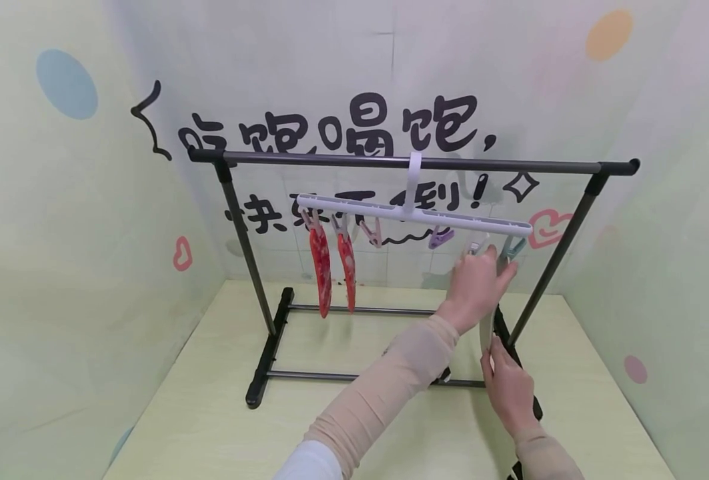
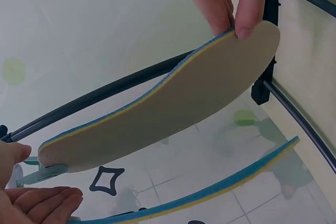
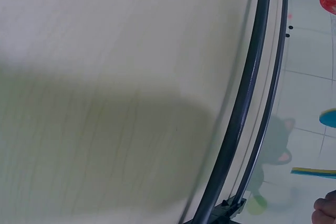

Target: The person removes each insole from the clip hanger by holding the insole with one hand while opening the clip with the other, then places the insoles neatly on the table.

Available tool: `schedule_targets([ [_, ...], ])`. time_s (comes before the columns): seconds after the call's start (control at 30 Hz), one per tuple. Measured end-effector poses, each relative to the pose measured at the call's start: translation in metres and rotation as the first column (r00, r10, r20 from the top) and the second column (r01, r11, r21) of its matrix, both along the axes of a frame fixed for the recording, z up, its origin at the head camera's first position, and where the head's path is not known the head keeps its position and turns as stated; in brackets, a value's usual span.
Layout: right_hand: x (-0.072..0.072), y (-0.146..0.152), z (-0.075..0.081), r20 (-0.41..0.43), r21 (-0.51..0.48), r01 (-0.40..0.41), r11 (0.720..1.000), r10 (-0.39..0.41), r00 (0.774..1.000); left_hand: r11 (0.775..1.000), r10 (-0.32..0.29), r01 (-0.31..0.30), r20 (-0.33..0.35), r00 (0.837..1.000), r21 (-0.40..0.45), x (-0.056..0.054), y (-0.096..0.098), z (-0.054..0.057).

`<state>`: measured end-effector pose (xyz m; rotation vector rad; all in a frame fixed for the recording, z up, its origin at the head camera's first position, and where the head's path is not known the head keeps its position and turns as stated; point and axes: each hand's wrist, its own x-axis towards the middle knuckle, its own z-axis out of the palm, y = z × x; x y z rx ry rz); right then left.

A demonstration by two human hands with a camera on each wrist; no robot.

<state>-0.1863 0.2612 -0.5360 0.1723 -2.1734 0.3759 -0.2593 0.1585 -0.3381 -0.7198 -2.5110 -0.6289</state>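
A beige insole with a blue and yellow edge hangs by one end from a teal clip. My left hand is up at that clip, thumb and fairly straight fingers spread on either side of it. Lower down, my right hand pinches the insole's other end between thumb and fingers. A second blue and yellow insole hangs edge-on beside it in the left wrist view; my left hand covers it in the head view. Both clips belong to a lilac hanger, which tilts down to the right.
The hanger hooks over the top bar of a dark metal rack. Two slim red, white-patterned pieces hang from clips at its left. A pink clip and a purple clip hang between. The rack's feet stand on a pale table.
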Motion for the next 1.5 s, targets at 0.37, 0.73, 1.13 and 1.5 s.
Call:
schedule_targets([
  [0.37,0.005,0.0,-0.007,-0.117,0.039,-0.049,0.998,0.053,0.992,0.992,0.101,-0.107,-0.091,0.991,-0.067,-0.001,0.004,0.0],
  [0.73,0.01,-0.001,-0.013,-0.153,0.038,-0.06,0.997,0.066,0.986,0.995,0.088,-0.093,-0.124,0.988,-0.032,-0.003,0.007,0.004],
  [1.13,0.015,-0.001,-0.015,-0.134,0.005,-0.045,0.999,0.046,0.99,0.998,0.054,-0.056,-0.13,0.99,-0.015,-0.003,0.006,0.002],
  [1.5,0.021,0.002,-0.016,-0.087,-0.033,-0.041,0.999,0.038,0.995,0.999,0.044,-0.042,-0.18,0.983,0.017,-0.006,0.002,-0.003],
])
